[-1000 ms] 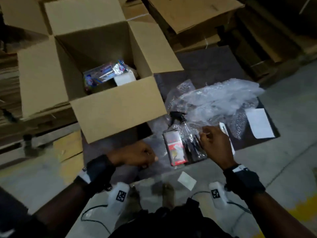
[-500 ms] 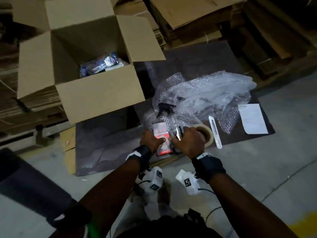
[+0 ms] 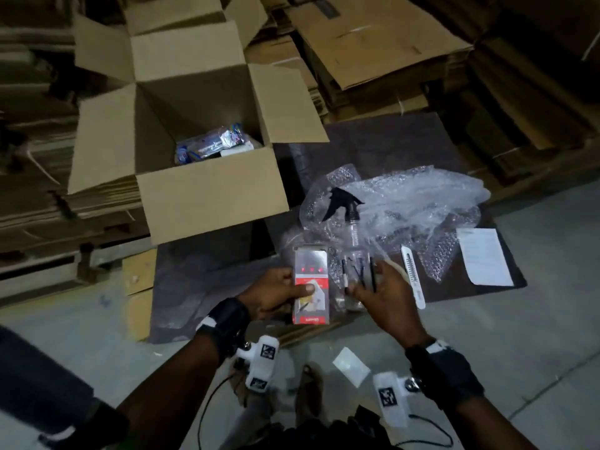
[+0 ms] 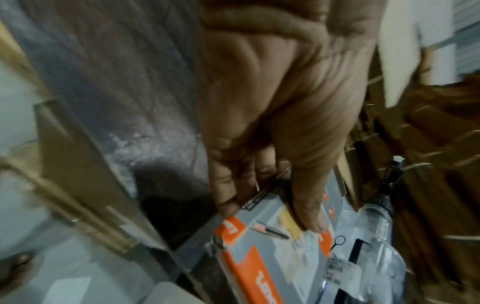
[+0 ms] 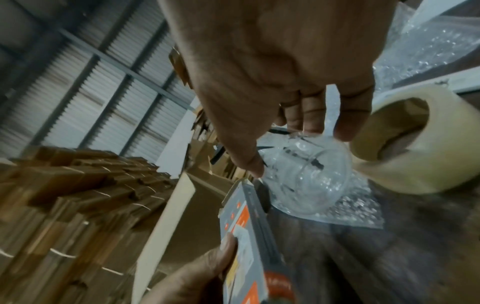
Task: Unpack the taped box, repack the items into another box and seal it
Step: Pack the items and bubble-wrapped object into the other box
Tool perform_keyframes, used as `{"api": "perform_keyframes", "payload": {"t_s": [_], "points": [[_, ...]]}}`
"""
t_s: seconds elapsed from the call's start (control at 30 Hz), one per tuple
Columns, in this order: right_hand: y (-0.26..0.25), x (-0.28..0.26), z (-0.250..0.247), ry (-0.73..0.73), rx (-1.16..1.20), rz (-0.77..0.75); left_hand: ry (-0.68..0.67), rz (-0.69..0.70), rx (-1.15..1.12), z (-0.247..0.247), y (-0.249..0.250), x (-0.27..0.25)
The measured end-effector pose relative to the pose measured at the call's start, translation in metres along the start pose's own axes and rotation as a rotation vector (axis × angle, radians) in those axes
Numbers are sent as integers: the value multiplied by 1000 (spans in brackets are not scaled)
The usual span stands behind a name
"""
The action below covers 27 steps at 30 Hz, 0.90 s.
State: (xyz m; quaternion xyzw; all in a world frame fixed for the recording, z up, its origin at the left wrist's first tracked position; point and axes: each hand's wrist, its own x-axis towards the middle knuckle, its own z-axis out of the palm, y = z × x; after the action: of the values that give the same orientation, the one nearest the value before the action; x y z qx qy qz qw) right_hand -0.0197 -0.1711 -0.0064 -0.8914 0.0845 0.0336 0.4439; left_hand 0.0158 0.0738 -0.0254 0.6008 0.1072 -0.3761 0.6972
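Note:
My left hand (image 3: 292,289) grips a small grey and orange-red carton (image 3: 311,284), thumb on its face, seen close up in the left wrist view as the carton (image 4: 272,257). Right beside it, my right hand (image 3: 367,284) curls its thumb and fingers round a clear spray bottle (image 5: 303,174) bagged with black combs; its black trigger head (image 3: 344,203) points away from me. An open cardboard box (image 3: 211,193) stands to the far left with wrapped items (image 3: 211,146) inside. A roll of clear tape (image 5: 405,144) sits just right of my right hand.
Crumpled bubble wrap (image 3: 409,196) lies behind the bottle on a dark mat (image 3: 201,280). A white toothed strip (image 3: 412,274) and a paper sheet (image 3: 483,254) lie to the right. Flattened cartons (image 3: 373,43) are stacked along the back and left. Concrete floor lies around the mat.
My left hand came off the mat, took the small carton and has raised it slightly. My right hand moved onto the bagged bottle.

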Motion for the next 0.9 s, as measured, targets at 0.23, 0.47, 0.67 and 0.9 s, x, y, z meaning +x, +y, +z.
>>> {"api": "perform_keyframes", "payload": {"t_s": [0.23,0.47,0.67,0.9], "points": [[-62,-4,-41,34,58,-99,-62,284,99,2,78,-84],[-175,61,-24,-87,29,-240,89,446,131,-61,160,-129],[-261,141,15,-161,-101,-276,288,502,127,-161,206,-141],[-344,220,66,-371,-506,-282,408,492,76,-268,254,-137]]}}
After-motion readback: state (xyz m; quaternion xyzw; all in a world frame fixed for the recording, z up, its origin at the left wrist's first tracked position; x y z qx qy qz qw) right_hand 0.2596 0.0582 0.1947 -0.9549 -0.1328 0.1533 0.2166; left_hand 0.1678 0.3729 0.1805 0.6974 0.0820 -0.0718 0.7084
